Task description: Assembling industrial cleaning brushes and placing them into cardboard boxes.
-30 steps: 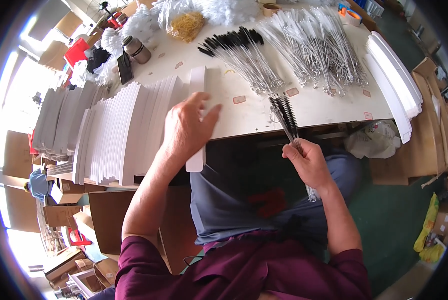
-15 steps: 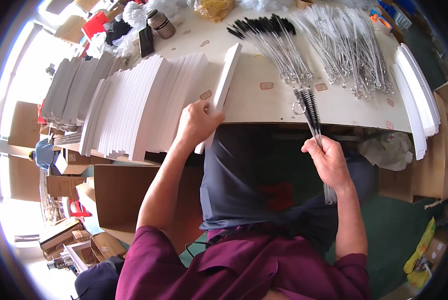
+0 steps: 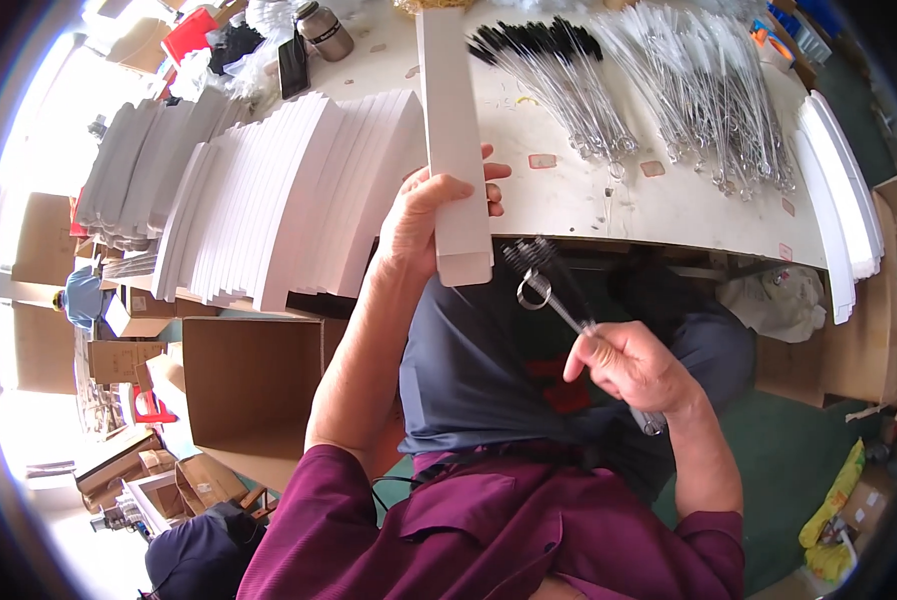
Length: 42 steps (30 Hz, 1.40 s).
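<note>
My left hand (image 3: 419, 215) grips a long, narrow white box (image 3: 454, 140) near its lower end, thumb across the front and fingers round the far side. The box stands out over the table's near edge, its lower end above my lap. Lower and to the right, my right hand (image 3: 634, 368) is closed round a bundle of wire brushes (image 3: 559, 290). Their black bristle ends, slightly blurred, point up and left toward the box, and a metal ring shows beside them. The brushes and the box are apart. Wire ends stick out below my right palm.
Rows of white boxes (image 3: 299, 200) stand at the left of the table (image 3: 569, 205). Black-bristled brushes (image 3: 569, 90) and white-bristled brushes (image 3: 704, 100) lie at the back right. More white strips (image 3: 839, 190) line the right edge. An open carton (image 3: 254, 375) sits below left.
My left hand has lifted the white box off the table and turned its broad face up. My right hand has come left and slightly down, tilting the brushes toward the box.
</note>
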{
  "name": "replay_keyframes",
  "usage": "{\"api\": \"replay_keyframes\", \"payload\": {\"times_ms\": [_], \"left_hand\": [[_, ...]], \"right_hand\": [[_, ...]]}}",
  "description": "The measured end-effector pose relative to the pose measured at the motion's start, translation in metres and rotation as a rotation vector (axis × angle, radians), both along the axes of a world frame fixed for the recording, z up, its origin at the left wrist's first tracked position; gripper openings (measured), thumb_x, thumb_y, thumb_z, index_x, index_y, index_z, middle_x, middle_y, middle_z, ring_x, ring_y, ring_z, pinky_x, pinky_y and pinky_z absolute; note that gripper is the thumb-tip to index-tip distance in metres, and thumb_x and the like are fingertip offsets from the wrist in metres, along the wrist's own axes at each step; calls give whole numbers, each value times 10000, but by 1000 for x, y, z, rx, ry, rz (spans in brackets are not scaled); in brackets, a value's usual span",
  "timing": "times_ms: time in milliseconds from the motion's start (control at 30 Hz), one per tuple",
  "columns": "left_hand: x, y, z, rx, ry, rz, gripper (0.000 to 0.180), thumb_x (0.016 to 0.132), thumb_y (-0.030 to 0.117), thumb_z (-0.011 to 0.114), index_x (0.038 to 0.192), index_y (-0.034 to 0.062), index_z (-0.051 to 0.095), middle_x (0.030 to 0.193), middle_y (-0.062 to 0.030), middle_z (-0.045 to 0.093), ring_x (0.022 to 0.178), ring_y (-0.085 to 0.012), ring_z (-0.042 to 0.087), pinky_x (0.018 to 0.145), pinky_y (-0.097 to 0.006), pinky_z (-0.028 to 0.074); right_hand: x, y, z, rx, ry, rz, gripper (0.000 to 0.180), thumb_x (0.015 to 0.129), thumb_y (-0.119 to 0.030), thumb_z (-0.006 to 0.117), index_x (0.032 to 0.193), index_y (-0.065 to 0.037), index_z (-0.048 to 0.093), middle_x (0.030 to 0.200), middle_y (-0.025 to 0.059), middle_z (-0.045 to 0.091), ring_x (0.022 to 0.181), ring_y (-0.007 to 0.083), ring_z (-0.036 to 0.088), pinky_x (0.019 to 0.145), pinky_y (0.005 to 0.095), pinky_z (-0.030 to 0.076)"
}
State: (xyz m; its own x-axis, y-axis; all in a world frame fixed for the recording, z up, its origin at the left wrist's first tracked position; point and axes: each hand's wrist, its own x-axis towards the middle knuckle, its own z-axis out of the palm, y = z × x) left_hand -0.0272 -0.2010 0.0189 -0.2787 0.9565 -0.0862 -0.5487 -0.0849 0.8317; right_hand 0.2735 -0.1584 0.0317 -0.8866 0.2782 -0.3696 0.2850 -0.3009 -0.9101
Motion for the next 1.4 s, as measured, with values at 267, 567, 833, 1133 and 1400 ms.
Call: {"api": "replay_keyframes", "payload": {"times_ms": [267, 567, 833, 1133, 1400], "left_hand": [[24, 8, 9, 66, -135, -32, 587, 936, 133, 666, 1432, -93, 449, 1101, -248, 666, 863, -251, 671, 809, -420, 586], [25, 8, 3, 75, -126, 25, 579, 942, 204, 661, 1397, -99, 471, 1054, -244, 668, 833, -255, 666, 761, -412, 570], [31, 6, 1, 0, 17, 150, 518, 945, 232, 622, 1326, -104, 521, 1026, -227, 674, 825, -256, 672, 769, -405, 579], [59, -6, -22, -95, -118, 234, 494, 986, 317, 596, 1295, -62, 530, 984, -202, 670, 813, -277, 675, 757, -408, 565], [51, -7, -24, -21, -202, 355, 457, 990, 331, 616, 1259, -31, 543, 1008, -209, 647, 849, -266, 643, 847, -450, 553]], "right_hand": [[-12, 2, -22, -347, -54, 176, 503, 1096, -422, 527, 888, 9, 684, 572, -68, 381, 484, 39, 313, 465, 245, 291], [-6, 15, -46, -696, -1, 216, 487, 1110, -363, 504, 918, 52, 673, 588, -84, 323, 474, 27, 283, 413, 216, 239], [-10, 10, -38, -524, -29, 81, 448, 1111, -345, 512, 928, 30, 673, 588, -90, 331, 471, 25, 282, 422, 219, 239], [-17, -2, -40, -204, -96, -16, 393, 1108, -326, 536, 935, -6, 687, 648, -83, 423, 547, 17, 346, 473, 222, 293], [-19, 10, -45, -349, -108, 11, 359, 1095, -348, 559, 992, -23, 674, 648, -88, 405, 525, 6, 321, 449, 214, 265]]}}
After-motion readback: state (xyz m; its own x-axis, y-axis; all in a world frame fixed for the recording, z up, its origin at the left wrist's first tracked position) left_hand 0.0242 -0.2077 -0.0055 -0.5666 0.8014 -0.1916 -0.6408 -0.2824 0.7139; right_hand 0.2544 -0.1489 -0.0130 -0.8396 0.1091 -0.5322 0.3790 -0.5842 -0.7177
